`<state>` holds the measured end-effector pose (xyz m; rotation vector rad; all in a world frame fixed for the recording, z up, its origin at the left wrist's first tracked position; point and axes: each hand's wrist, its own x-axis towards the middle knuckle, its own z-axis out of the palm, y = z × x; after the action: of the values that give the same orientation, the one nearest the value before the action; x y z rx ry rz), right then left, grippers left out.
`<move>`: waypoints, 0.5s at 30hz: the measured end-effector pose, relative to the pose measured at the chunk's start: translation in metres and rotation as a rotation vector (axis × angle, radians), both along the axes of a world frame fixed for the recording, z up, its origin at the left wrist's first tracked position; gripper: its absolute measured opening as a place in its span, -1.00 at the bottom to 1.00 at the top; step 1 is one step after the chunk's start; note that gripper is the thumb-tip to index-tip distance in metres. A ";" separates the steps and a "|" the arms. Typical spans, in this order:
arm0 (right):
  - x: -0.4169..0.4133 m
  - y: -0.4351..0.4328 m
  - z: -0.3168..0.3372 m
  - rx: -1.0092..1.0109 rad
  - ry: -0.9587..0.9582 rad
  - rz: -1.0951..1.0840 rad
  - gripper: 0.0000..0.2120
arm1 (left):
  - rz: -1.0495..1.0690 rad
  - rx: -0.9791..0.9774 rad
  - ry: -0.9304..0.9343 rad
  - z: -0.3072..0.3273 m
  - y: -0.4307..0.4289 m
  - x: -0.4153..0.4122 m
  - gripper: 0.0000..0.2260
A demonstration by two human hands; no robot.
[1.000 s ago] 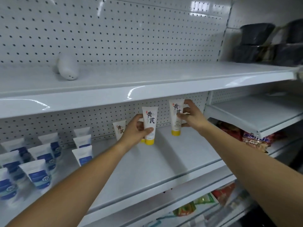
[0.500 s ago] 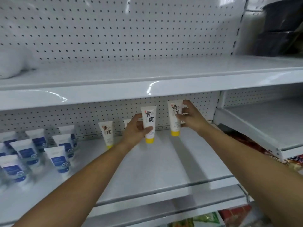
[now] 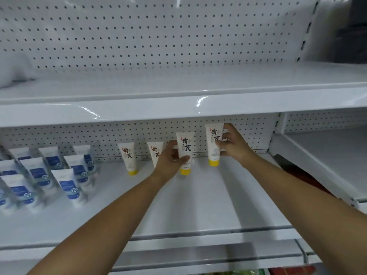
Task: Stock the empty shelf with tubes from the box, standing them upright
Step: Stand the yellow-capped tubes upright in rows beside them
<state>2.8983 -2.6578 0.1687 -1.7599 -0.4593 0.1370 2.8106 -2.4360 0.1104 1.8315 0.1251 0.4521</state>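
Note:
Both hands reach into the white middle shelf (image 3: 198,207). My left hand (image 3: 168,161) grips a white tube with a yellow cap (image 3: 185,149), cap down, its cap touching or just above the shelf. My right hand (image 3: 232,143) holds a second such tube (image 3: 213,143) upright to its right, near the back pegboard. Two more yellow-capped tubes stand at the back: one free-standing tube (image 3: 128,157), and another tube (image 3: 155,153) partly hidden behind my left hand. The box is not in view.
Several white tubes with blue labels (image 3: 67,183) stand in rows at the shelf's left end. An upper shelf (image 3: 178,96) overhangs closely above the hands. A neighbouring shelf bay (image 3: 327,155) lies to the right, with packaged goods below.
The view shifted right to left, showing more of the blue-labelled tubes. Both hands kept their tubes and stayed near the back of the shelf; a second standing tube shows behind my left hand.

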 end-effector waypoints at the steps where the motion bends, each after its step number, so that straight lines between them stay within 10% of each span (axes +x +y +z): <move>1: 0.003 -0.001 -0.001 -0.003 0.000 -0.001 -0.61 | 0.006 0.007 -0.004 -0.002 -0.001 0.003 -0.56; 15: 0.018 -0.003 -0.033 -0.024 0.035 -0.012 -0.59 | 0.057 0.051 0.041 -0.033 -0.014 0.038 -0.57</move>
<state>2.9165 -2.6612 0.1354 -1.7810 -0.4232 0.1649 2.8490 -2.4498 0.0770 1.8920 0.1958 0.4612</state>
